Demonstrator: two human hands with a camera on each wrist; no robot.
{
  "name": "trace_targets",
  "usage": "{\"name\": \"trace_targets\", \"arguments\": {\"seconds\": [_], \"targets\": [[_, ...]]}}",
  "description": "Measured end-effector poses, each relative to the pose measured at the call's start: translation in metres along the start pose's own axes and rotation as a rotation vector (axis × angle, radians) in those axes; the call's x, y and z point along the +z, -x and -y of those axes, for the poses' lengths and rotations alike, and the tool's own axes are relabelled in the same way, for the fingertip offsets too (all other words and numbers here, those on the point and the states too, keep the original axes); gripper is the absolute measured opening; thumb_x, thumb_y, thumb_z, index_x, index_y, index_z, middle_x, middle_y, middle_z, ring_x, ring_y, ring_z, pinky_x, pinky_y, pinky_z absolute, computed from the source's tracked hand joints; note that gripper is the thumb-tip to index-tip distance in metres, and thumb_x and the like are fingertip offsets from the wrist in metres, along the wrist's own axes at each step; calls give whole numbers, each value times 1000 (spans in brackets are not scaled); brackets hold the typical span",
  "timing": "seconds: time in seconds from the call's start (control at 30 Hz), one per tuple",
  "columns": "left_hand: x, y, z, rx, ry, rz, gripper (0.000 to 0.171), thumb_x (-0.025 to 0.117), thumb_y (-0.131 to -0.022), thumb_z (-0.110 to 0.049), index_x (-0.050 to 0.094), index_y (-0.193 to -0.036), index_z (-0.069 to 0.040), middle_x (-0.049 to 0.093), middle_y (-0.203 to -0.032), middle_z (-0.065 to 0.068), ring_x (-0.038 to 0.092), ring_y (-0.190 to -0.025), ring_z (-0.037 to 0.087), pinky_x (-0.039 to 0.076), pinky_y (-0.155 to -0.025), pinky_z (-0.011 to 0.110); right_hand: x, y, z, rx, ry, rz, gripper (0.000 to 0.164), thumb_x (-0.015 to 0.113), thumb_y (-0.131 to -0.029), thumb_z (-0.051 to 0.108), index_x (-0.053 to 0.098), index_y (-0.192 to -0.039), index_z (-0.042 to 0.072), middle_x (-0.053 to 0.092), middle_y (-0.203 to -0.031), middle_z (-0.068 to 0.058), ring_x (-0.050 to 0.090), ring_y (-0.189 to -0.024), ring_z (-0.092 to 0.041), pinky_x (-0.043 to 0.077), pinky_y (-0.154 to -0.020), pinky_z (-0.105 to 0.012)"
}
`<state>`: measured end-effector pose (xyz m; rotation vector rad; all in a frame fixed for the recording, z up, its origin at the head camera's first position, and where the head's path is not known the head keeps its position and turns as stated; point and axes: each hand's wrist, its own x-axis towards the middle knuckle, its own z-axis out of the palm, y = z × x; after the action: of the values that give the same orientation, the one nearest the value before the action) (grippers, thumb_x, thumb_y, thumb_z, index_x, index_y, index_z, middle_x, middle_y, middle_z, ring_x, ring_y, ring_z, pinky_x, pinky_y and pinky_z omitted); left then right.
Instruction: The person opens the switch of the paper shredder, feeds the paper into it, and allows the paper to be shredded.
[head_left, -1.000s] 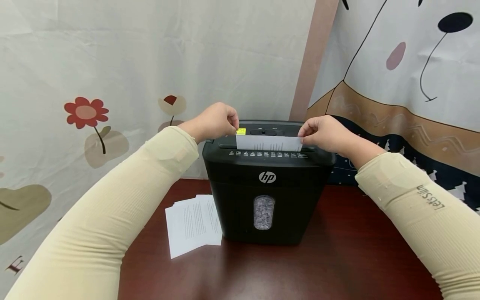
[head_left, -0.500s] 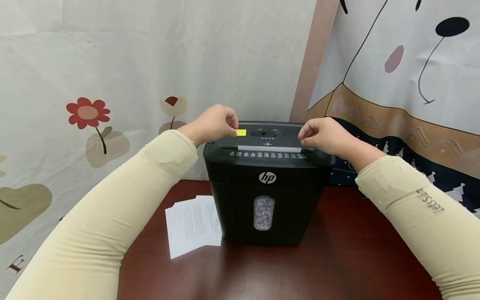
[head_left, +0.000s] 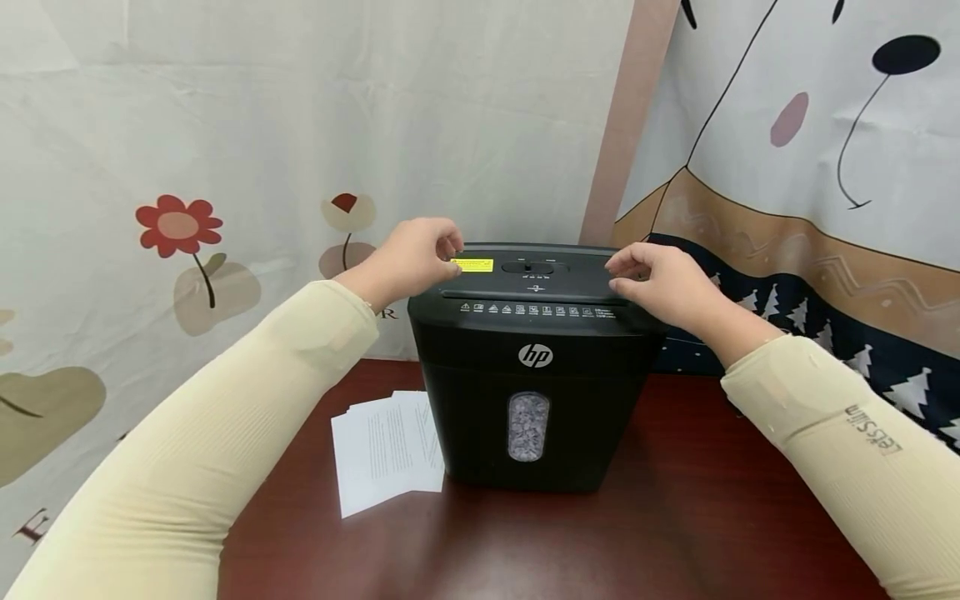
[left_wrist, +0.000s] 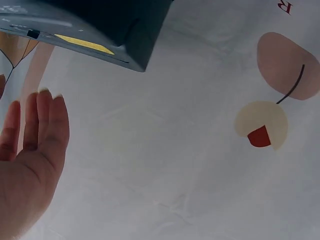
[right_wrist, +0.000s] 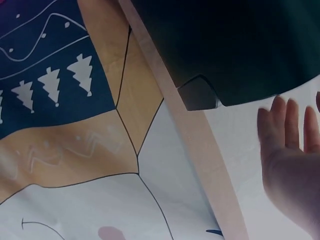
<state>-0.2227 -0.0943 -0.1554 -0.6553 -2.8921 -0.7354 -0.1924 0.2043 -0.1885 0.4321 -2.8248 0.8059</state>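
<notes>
A black HP paper shredder (head_left: 480,392) stands upright on the table, with paper shreds (head_left: 528,427) showing through its front window. No sheet sticks out of the feed slot (head_left: 532,297) on its top. Over the shredder's left top corner, beside the yellow label (head_left: 474,265), is my left hand (head_left: 416,257), holding nothing. My right hand (head_left: 663,279) hovers at the right end of the top, thumb and fingers apart with nothing between them. In the left wrist view the left fingers (left_wrist: 52,120) are fairly straight, and the right fingers (right_wrist: 285,122) look the same in the right wrist view.
Several printed sheets of paper (head_left: 386,454) lie loosely stacked on the dark red table (head_left: 540,542), just left of the shredder. Behind it hangs a patterned curtain (head_left: 450,108), with a bear and tree print on the right.
The sheet of paper in the slot sank down and is now out of sight inside the shredder. Both hands have let go and spread slightly apart, left and right.
</notes>
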Motion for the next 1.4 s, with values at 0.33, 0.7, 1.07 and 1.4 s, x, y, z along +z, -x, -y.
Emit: {"name": "trace_targets", "arguments": {"seconds": [0.33, 0.7, 1.07, 1.4], "targets": [[0, 15, 34, -42, -41, -98, 33, 60, -84, -12, 52, -115, -5, 50, -119, 11, 44, -110, 25, 40, -88, 40, 10, 8, -3, -118, 179, -81, 38, 56, -88, 26, 52, -121, 8, 46, -124, -14, 41, -115, -31, 34, -93, -51], [1, 33, 86, -138, 61, -188, 34, 59, -84, -12, 51, -114, 1, 50, -113, 17, 46, -107, 30, 39, -89, 44, 20, 18, -9, -170, 195, -146, 41, 54, -88, 35, 54, -118, 8, 47, -126, -13, 36, -122, -31, 25, -99, -54], [17, 44, 129, -284, 144, -189, 40, 57, -86, -17, 45, -120, -1, 48, -120, 20, 44, -111, 34, 40, -87, 47, 25, 35, -16, -172, 225, -195, 39, 57, -87, 33, 56, -116, 9, 46, -126, -13, 36, -121, -33, 32, -93, -54], [40, 48, 159, -386, 267, -181, 46, 58, -86, -19, 42, -125, 1, 45, -125, 22, 42, -115, 37, 38, -90, 48, 29, 49, -25, -193, 237, -233, 37, 60, -85, 32, 58, -112, 7, 49, -121, -13, 39, -116, -33, 34, -91, -54]]}}
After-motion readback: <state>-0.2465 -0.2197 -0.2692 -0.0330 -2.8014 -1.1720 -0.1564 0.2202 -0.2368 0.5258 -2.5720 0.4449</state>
